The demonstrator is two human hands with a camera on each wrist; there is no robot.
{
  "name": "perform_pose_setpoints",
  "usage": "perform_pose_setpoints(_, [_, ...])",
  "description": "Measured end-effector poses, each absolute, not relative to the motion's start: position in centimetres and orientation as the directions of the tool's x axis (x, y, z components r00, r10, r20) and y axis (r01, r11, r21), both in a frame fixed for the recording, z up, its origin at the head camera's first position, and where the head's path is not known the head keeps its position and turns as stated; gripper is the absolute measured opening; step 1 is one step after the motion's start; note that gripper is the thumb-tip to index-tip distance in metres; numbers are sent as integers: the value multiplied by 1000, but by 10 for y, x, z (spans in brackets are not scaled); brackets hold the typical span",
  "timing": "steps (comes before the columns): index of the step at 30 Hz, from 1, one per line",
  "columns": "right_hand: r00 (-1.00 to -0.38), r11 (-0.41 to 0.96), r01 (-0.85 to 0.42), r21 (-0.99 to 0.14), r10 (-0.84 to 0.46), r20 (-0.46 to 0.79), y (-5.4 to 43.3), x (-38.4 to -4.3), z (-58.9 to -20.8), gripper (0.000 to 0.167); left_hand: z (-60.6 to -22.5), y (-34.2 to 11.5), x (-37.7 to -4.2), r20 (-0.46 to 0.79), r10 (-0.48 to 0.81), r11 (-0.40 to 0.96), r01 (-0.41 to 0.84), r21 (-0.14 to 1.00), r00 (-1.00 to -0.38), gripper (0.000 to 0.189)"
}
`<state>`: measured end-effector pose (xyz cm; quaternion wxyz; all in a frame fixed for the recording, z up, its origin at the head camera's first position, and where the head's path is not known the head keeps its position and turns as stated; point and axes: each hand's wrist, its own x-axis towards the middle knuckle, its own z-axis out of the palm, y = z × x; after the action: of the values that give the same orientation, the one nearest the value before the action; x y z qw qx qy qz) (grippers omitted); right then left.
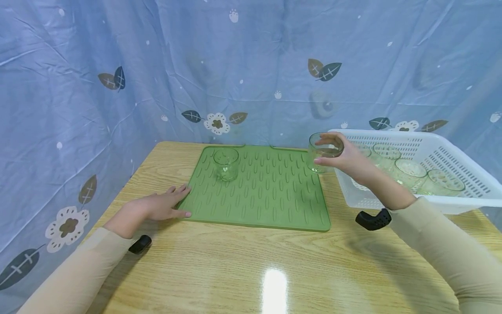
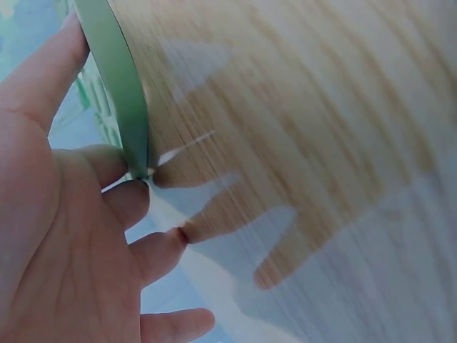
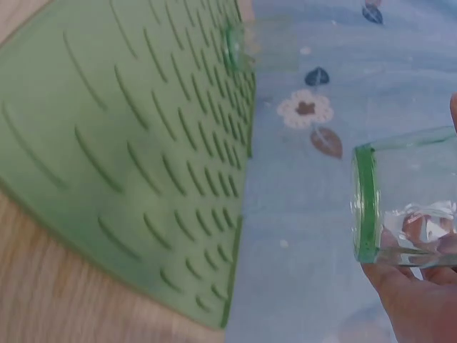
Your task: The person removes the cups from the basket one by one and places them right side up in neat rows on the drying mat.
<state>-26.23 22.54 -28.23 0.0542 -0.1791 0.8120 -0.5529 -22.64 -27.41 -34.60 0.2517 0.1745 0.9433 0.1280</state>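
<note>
My right hand (image 1: 349,159) grips a clear drinking glass (image 1: 315,153) between thumb and fingers, over the back right corner of a green ribbed mat (image 1: 266,192). In the right wrist view the held glass (image 3: 407,182) appears sideways, its thick base towards the mat. Another glass (image 1: 226,165) stands upright on the mat's back left part. My left hand (image 1: 166,206) lies at the mat's front left corner with fingers spread. In the left wrist view its thumb and fingertips touch the mat's edge (image 2: 118,78).
A white plastic basket (image 1: 462,150) with several more glasses (image 1: 409,172) stands on the right of the wooden table (image 1: 204,270). Blue patterned cloth (image 1: 274,65) hangs behind and to the left. Black wrist devices (image 1: 372,220) sit below both wrists.
</note>
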Motion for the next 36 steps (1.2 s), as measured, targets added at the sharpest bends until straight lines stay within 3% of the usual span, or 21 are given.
perform_pose_setpoints(26, [-906,147,-150,-978,-417,76,134,-284,-328,85,-346,-274,-227,-412,421,894,291,342,-808,97])
perform_pose_setpoints(36, [-911,160,-135,-978,-408,59,118,-293,-340,88,-347,-275,-228,-421,422,892,284,351,-803,98])
